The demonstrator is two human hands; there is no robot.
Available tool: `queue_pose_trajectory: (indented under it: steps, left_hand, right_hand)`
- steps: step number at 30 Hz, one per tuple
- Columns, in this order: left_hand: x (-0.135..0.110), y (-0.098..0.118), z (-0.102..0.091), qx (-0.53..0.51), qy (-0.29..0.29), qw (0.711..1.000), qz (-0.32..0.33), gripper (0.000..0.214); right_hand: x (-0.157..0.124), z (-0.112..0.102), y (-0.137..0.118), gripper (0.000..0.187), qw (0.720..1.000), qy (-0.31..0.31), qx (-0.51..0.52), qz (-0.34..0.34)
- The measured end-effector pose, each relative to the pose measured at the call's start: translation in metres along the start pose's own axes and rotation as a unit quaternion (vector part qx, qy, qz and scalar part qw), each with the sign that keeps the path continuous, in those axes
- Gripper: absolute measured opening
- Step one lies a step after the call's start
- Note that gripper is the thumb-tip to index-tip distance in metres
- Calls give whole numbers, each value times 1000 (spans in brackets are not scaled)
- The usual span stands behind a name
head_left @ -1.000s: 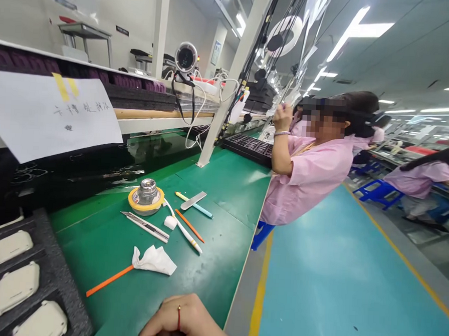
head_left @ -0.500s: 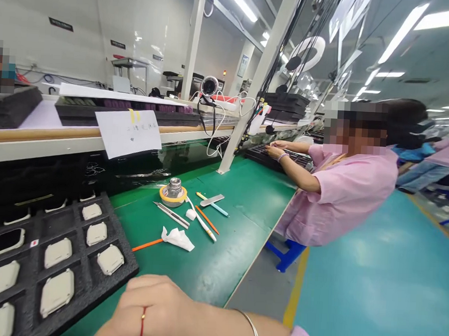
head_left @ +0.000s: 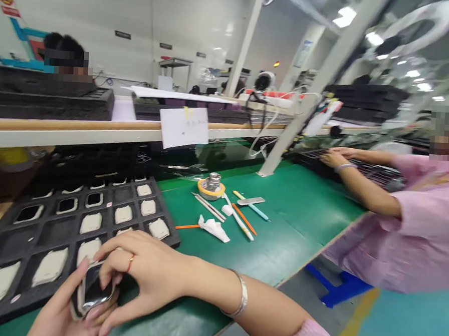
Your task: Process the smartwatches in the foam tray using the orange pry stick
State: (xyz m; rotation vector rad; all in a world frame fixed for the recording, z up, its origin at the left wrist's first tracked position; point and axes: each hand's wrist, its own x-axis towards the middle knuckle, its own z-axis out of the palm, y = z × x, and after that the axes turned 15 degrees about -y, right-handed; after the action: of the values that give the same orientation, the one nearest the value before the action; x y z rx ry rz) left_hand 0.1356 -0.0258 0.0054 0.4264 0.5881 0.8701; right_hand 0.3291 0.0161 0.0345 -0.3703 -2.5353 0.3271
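Black-faced, shiny, round-cornered, the watch (head_left: 93, 290) is clamped between left hand (head_left: 57, 307) and right hand (head_left: 155, 267); foam tray (head_left: 60, 233) at ten o'clock.

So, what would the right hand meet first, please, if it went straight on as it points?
Likely the rounded-square device with a glossy dark face, held by the left hand; the right hand seems to touch it, though depth is unclear.

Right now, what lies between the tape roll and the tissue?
In the head view, a knife lies between the tape roll and the tissue, on the table.
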Motion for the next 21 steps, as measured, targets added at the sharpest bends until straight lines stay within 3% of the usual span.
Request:
queue_pose_trajectory:
  steps: [4, 7, 11, 14, 17, 19, 21]
  left_hand:
    - [3, -1, 20, -12, 0, 1000, 18, 23]
    - [6, -2, 19, -26, -25, 999, -5, 33]
    - [4, -4, 17, -32, -91, 995, -15, 42]
    - [3, -4, 16, -27, -120, 992, -19, 41]
    - [3, -3, 15, -12, -140, 990, -24, 44]
    - [3, -3, 14, -12, -150, 988, -22, 45]
    - [2, -2, 14, -16, -152, 988, -21, 45]
  right_hand:
    - [-6, 7, -7, 24, 991, 28, 119, 46]
    - [-8, 7, -15, 18, 983, 51, 150, 93]
    - [-7, 11, -21, 9, 980, 92, 142, 105]
    - [-7, 11, -23, 11, 966, 171, 146, 130]
    - [-11, 9, -24, 15, 929, 270, 179, 181]
    - [-14, 8, -25, 17, 923, 270, 197, 189]
    - [-16, 9, -25, 22, 944, 209, 188, 174]
